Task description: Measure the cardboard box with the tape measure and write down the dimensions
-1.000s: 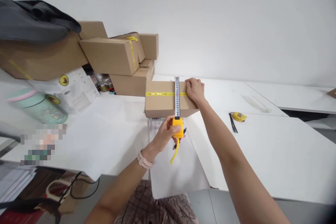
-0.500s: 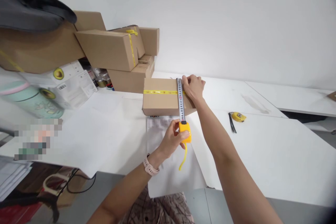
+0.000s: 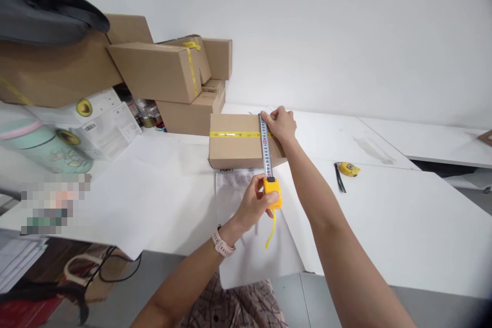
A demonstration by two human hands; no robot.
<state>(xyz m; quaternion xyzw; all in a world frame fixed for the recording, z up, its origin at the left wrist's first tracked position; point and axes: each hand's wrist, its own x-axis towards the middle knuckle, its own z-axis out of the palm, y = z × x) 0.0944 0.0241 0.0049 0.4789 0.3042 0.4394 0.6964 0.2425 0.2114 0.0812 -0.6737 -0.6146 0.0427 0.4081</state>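
A cardboard box (image 3: 234, 149) with a yellow tape band lies on the white table. My left hand (image 3: 254, 202) grips the orange tape measure (image 3: 273, 195) just in front of the box. Its silver blade (image 3: 266, 148) runs out across the box top to the far edge. At that edge my right hand (image 3: 280, 122) has its thumb pressed on the blade's end, with the other fingers curled beyond the box. A yellow strap hangs from the tape measure over a printed paper sheet (image 3: 257, 261), which lies partly under the box.
A second yellow tape measure (image 3: 349, 169) with a black strap lies to the right. Stacked cartons (image 3: 154, 72), a white avocado-print box (image 3: 111, 128) and a mint bottle (image 3: 49, 146) stand at the left. A wall rises behind the table (image 3: 384, 215).
My right thumb has shifted left onto the end of the blade. The tape measure and my left hand have moved slightly to the right.
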